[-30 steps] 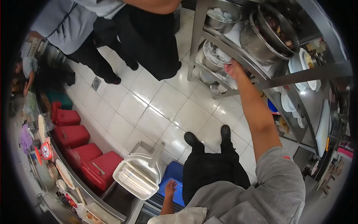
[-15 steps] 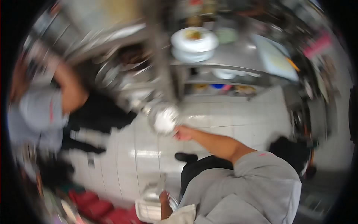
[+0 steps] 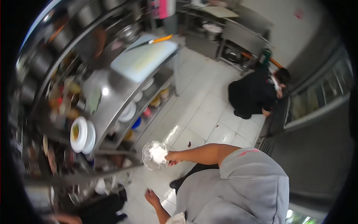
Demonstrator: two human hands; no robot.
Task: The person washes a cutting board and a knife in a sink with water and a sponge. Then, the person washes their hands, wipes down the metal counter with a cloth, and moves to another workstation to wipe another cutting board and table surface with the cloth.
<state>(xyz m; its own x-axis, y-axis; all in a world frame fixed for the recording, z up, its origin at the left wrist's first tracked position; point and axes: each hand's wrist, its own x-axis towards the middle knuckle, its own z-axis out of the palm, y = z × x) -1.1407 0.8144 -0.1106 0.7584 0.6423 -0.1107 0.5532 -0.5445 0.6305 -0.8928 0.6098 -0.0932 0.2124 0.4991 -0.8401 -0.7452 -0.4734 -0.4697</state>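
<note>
A clear, round bowl point(image 3: 146, 156) holds a heap of white, powdery-looking stuff point(image 3: 157, 153). My right hand point(image 3: 173, 158) grips its rim, with the arm stretched out over the floor. Lower down, my left hand point(image 3: 152, 198) hangs free with nothing visible in it, its fingers loosely bent and a little apart. A stack of white plates point(image 3: 89, 138) with food on the top one stands at the steel table's near corner, to the left of the bowl.
The steel table point(image 3: 112, 91) bears a white cutting board point(image 3: 149, 59) and a knife with an orange handle point(image 3: 163, 39). Crockery fills its lower shelf. A person in black point(image 3: 248, 93) bends by a glass-fronted cabinet point(image 3: 317, 99) at right. Dark scraps point(image 3: 189, 144) lie on the tiled floor.
My view has turned right, so the table and plates now lie further left and the person in black shows. The bowl stays in my right hand. The metal pan near my left hand has left view.
</note>
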